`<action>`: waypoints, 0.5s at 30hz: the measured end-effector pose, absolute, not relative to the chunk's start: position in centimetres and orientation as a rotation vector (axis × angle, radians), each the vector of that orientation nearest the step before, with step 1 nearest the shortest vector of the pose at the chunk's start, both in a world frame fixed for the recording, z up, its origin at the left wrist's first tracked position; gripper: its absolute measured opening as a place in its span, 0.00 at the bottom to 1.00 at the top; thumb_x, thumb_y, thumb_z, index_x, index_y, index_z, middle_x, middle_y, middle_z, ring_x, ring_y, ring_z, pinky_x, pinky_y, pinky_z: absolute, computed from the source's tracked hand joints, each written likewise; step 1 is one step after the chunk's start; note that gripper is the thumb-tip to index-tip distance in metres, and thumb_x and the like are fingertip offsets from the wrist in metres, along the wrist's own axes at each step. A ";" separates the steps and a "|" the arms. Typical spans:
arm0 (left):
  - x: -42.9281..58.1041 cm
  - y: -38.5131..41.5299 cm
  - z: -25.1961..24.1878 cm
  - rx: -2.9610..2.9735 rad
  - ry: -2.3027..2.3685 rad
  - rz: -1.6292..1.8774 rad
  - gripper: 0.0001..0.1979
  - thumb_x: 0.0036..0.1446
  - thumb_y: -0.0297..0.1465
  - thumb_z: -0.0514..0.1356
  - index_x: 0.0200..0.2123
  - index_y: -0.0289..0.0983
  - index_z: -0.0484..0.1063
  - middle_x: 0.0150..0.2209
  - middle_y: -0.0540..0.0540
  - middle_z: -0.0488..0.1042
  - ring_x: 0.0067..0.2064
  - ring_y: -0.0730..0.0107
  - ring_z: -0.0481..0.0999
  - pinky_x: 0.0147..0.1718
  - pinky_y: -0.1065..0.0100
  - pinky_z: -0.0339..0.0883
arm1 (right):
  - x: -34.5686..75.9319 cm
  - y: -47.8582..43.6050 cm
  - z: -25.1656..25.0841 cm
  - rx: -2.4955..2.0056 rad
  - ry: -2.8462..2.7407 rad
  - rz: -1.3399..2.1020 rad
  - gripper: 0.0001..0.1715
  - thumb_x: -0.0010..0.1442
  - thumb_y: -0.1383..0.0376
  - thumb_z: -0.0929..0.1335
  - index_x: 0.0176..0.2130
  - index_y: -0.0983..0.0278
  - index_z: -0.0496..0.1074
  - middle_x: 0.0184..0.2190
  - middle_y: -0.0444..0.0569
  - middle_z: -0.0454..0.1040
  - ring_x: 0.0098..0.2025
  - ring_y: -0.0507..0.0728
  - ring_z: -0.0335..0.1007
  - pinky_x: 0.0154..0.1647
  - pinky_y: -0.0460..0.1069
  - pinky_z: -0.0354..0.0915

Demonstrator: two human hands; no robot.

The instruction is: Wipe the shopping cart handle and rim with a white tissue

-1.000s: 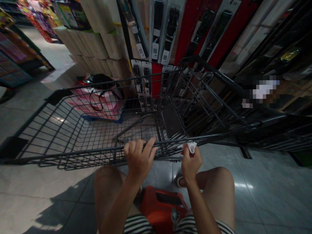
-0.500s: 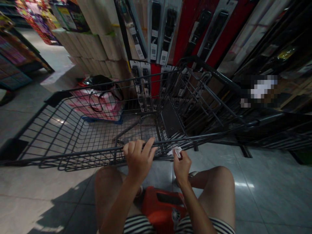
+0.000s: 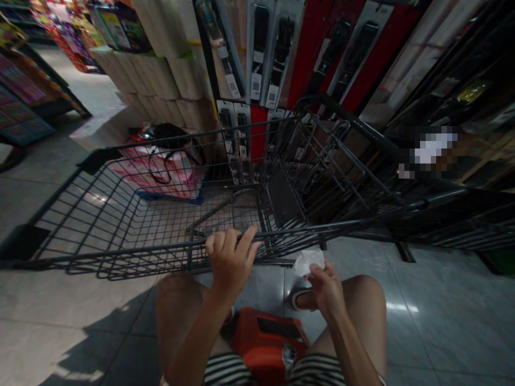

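left hand (image 3: 231,258): fingers curled over cart rim (image 3: 120,251), which runs left-right | right hand (image 3: 328,289): fingers pinch white wipe (image 3: 308,261) upward

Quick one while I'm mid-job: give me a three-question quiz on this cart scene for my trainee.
1. True or false: the left hand grips the cart rim.
2. What does the right hand hold? A) a white scrap B) a belt C) a bottle
3. Short answer: what colour is the case between the person's legs?
Key: 1 true; 2 A; 3 orange.
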State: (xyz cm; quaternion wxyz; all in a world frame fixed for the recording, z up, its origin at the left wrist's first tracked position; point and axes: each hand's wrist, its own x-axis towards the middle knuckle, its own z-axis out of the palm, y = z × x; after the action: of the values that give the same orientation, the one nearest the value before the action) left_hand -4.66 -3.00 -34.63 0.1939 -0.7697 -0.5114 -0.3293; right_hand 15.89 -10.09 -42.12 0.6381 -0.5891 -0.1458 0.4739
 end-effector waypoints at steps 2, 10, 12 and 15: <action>-4.7 -3.0 -34.7 -2.163 -1.437 -0.914 0.11 0.55 0.36 0.62 0.42 0.41 0.73 0.30 0.47 0.68 0.35 0.63 0.64 0.40 0.61 0.54 | 16.1 -9.8 -42.0 -1.340 -0.257 0.987 0.21 0.37 0.59 0.76 0.30 0.63 0.66 0.18 0.37 0.67 0.18 0.48 0.61 0.20 0.44 0.62; -4.6 -3.1 -34.5 -2.153 -1.444 -0.901 0.11 0.55 0.35 0.62 0.42 0.40 0.73 0.30 0.47 0.68 0.35 0.62 0.63 0.40 0.61 0.54 | 15.1 -7.5 -40.2 -1.296 -0.261 0.820 0.21 0.45 0.54 0.74 0.35 0.64 0.68 0.23 0.37 0.67 0.20 0.45 0.61 0.22 0.43 0.60; -4.6 -3.1 -34.5 -2.154 -1.446 -0.890 0.10 0.55 0.34 0.62 0.42 0.40 0.73 0.30 0.48 0.68 0.35 0.62 0.63 0.40 0.61 0.53 | 14.7 -7.1 -39.9 -1.321 -0.327 0.796 0.21 0.47 0.53 0.73 0.35 0.65 0.69 0.26 0.39 0.69 0.22 0.46 0.62 0.24 0.44 0.61; -4.6 -3.1 -34.5 -2.161 -1.445 -0.890 0.11 0.55 0.35 0.62 0.42 0.40 0.73 0.30 0.47 0.68 0.35 0.62 0.63 0.41 0.60 0.53 | 14.4 -6.9 -39.9 -1.454 -0.473 0.706 0.20 0.50 0.52 0.70 0.35 0.65 0.70 0.24 0.40 0.68 0.24 0.48 0.63 0.27 0.45 0.61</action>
State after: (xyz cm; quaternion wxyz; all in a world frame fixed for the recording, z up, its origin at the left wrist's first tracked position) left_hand -4.65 -3.10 -34.50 0.1956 -0.7713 -0.5158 -0.3175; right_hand 14.36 -6.93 -39.95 0.6658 -0.6442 -0.2096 0.3126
